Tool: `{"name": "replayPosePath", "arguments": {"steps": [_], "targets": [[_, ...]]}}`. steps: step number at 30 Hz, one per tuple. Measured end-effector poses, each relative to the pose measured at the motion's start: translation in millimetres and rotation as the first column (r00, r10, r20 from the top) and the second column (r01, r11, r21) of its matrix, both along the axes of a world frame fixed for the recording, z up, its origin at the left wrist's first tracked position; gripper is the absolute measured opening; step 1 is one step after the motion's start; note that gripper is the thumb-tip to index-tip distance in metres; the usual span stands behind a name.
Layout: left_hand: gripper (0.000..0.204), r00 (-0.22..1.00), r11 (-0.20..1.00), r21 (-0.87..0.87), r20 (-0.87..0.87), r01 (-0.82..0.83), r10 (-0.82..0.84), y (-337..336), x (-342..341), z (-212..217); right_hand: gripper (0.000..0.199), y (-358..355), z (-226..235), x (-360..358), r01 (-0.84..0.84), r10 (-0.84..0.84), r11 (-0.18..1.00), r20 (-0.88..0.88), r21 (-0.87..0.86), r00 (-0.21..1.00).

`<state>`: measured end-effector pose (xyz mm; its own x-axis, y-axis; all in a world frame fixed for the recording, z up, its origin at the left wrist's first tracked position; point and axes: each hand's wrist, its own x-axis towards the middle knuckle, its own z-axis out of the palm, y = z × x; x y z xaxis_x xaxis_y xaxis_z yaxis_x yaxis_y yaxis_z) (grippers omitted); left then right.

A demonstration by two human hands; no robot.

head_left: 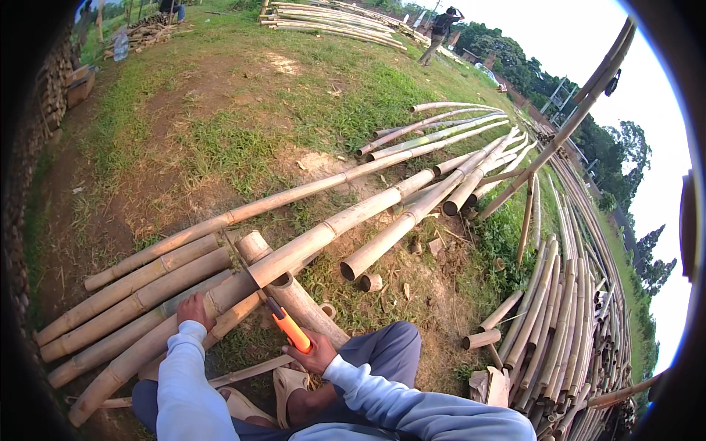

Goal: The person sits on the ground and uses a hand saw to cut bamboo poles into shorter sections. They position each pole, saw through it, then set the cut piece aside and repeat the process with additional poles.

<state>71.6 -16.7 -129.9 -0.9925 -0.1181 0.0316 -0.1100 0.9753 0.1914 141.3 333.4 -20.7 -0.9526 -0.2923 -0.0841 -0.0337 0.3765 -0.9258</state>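
Note:
A long thick bamboo pole point(327, 229) runs diagonally from the lower left toward the far right. My left hand point(194, 311) grips this pole from above, its fingers curled over the side. In my right hand point(316, 354) is a handsaw point(293, 331) with an orange handle, held with the fingers wrapped round it. The dark blade crosses the pole just beyond my left hand, its tip past the far side. Beneath the pole, short thick bamboo pieces point(309, 312) form a support. How deep the blade sits in the pole cannot be made out.
Cut bamboo lengths point(140, 298) lie side by side at the left. More long poles point(441, 140) spread out ahead, and a large pile point(562, 316) fills the right. A slanted post point(562, 132) stands there. A person point(440, 33) stands far off.

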Motion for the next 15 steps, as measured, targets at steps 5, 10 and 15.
{"name": "replayPosePath", "arguments": {"steps": [5,10,15], "targets": [[0.073,0.999,0.999,-0.021,0.027,-0.029,0.029,-8,0,4,0.038,-14,-14,-7,-0.048,0.042,0.998,0.102,0.051,0.994],[0.074,0.992,0.999,-0.007,0.122,-0.04,0.041,-2,-3,1,0.048,-2,-22,7,0.006,0.008,0.998,0.204,-0.07,0.979],[0.072,0.998,0.999,-0.014,0.058,-0.03,0.031,-17,3,-7,0.039,45,58,79,-0.027,0.008,0.995,0.193,0.096,0.981]]}}
